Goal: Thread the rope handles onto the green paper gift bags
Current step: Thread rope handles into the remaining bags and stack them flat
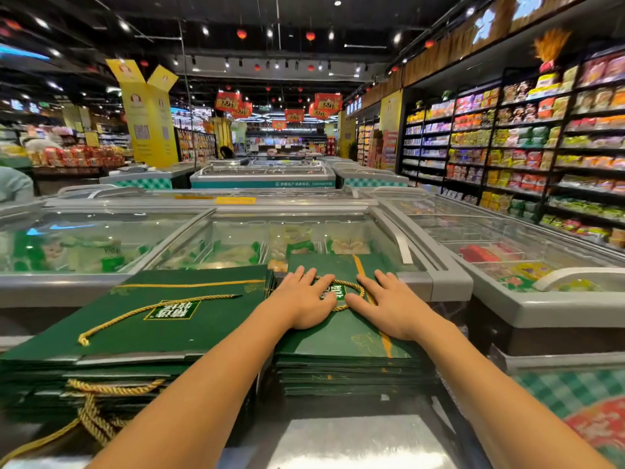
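Nearest, a smooth grey metal top [338, 441], streaked with glare. At lower left, a tangle of twisted gold ropes [94, 418], thick and braided, spilling from the front edge of a left stack of bags [209, 316]: flat, folded, matte dark-green paper with a thin gold line and a white-lettered label. Across its top sheet, one long gold rope [145, 308], slack in a shallow curve, knotted at the near end. Just beside it, a right stack of bags [355, 336], same green paper, edges layered like a thick book. On its top bag, left hand [304, 299] and right hand [389, 306], both flat, palms down, fingers straight and spread, gripping nothing, only pressing the paper. Between them a gold rope loop [350, 283], rounded, lying over the label, left fingertips across its left side, right thumb at its lower edge. Beyond, chest freezers [67, 282] with curved sliding glass lids and grey rims, packaged food blurred inside. Farther right, tall dark shelves [527, 154] packed with bright packets. Far back, a yellow cardboard pillar [148, 123] and red hanging banners [328, 102].
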